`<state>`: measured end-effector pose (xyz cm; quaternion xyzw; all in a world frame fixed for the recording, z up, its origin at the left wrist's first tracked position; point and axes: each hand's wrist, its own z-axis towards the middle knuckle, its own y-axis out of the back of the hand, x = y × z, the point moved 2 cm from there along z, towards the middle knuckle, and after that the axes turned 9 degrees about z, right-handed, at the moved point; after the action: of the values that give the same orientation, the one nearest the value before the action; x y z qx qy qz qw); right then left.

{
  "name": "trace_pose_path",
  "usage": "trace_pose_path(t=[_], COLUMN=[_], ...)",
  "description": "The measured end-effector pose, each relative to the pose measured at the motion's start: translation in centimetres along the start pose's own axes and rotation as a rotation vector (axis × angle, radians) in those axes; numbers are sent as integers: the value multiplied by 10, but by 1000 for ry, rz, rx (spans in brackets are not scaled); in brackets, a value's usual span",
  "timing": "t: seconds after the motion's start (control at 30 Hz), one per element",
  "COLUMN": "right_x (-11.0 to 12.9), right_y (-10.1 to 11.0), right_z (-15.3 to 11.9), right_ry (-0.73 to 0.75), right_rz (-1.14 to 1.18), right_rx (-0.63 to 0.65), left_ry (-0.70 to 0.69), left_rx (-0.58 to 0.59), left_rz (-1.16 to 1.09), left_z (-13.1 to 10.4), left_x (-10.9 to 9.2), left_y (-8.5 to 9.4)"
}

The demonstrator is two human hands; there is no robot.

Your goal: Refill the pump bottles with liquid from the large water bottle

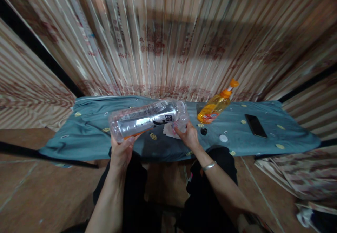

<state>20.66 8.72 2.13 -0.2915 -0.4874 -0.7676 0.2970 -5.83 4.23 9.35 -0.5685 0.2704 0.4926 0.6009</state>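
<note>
My left hand [122, 150] grips the base end of a large clear plastic bottle [144, 119] with a silver label. The bottle lies tilted almost level above the cloth, its neck to the right and slightly higher. My right hand [190, 136] is closed on a small clear plastic container [181, 120], right beside the big bottle's neck. Whether the two touch at the mouth I cannot tell. Under them a piece of white paper [172, 132] lies on the cloth. A black cap [203, 131] and a white cap [223, 138] lie to the right of my right hand.
A teal patterned cloth [86, 131] covers the low table. An orange pump bottle [214, 106] of yellow liquid stands at the back right. Farther right lies a dark phone [255, 125]. Striped curtains [168, 50] hang behind, and black poles [44, 47] frame the sides.
</note>
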Motion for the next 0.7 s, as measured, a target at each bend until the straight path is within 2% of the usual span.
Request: trace_pose_path(t=[0.33, 0.6, 0.7], right_x=[-4, 1, 4], right_y=[-1, 1, 2], right_z=[0, 0, 0], right_ry=[4, -57, -78], right_rz=[-20, -41, -44], right_rx=[-14, 21, 23], left_ry=[14, -14, 14], left_rx=[-6, 17, 4], left_rz=[10, 34, 27], left_z=[0, 0, 0], left_x=[1, 4, 2], left_y=[-1, 2, 0])
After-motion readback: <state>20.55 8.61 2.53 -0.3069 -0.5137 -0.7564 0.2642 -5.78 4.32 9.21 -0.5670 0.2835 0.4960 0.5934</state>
